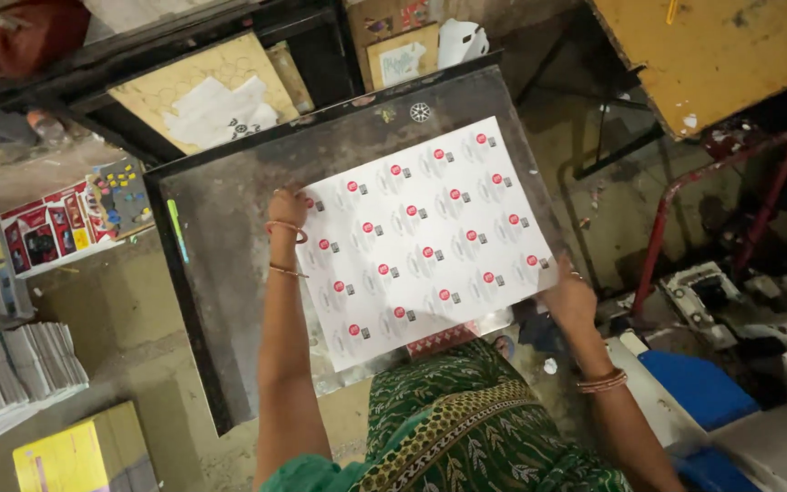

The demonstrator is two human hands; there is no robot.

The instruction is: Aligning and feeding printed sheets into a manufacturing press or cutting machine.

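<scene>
A person's left hand and right hand pinch opposite edges of a printed label sheet lying on the dark worktop. Squaring it likely calls for an even, gentle pull from both sides.

The sheet is white, printed with an even grid of red dots, each paired with a small grey square and faint grey swirls. The bench under it is dark grey, mottled, with a black edge. The dress is green with a pale leaf pattern and a yellow-patterned band. The box is yellow. The paper stacks are grey-white. The bin is blue.
</scene>
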